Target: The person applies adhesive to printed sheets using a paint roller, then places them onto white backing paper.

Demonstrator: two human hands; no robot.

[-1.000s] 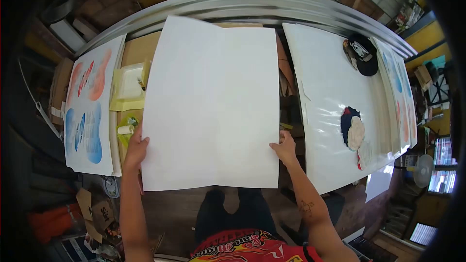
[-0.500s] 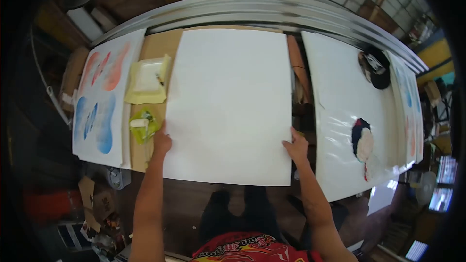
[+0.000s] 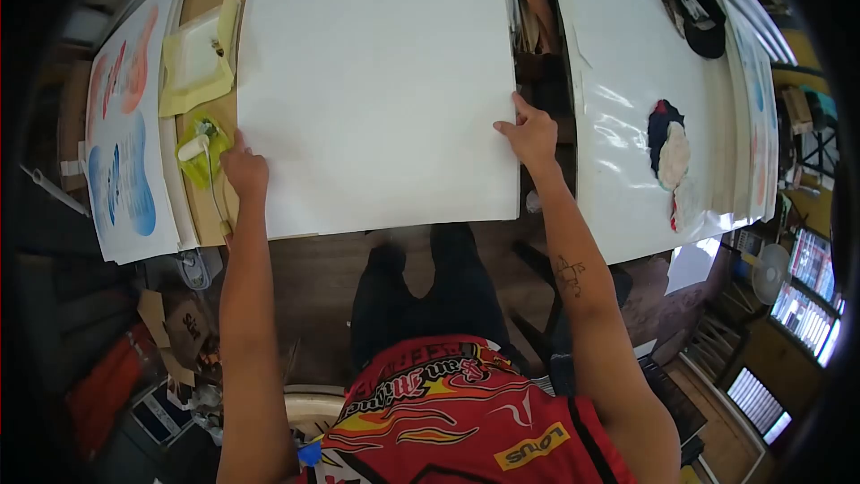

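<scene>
Head view, sheet: a large blank white sheet (image 3: 376, 81) lies flat on the brown board (image 3: 202, 206), its near edge hanging a little over the board's front.
Left hand: the left hand (image 3: 244, 170) presses on the sheet's left edge near its front corner, fingers flat rather than pinching.
Right hand: the right hand (image 3: 530, 134) rests on the sheet's right edge, fingers spread, thumb on top; whether any finger curls under cannot be told.
Progress: judged from how it lies, the sheet is down and roughly square to the board; the hands have not let go, and the sheet bears no paint.
Left of sheet: a roller (image 3: 194, 147) on a green pad, a yellow tray (image 3: 199, 58) behind it, then a painted print (image 3: 121, 125).
Right of sheet: a glossy white panel (image 3: 618, 54) with a rag (image 3: 670, 152).
Hidden: the sheet's far edge is cut off by the frame, and what lies under the sheet cannot be seen.
</scene>
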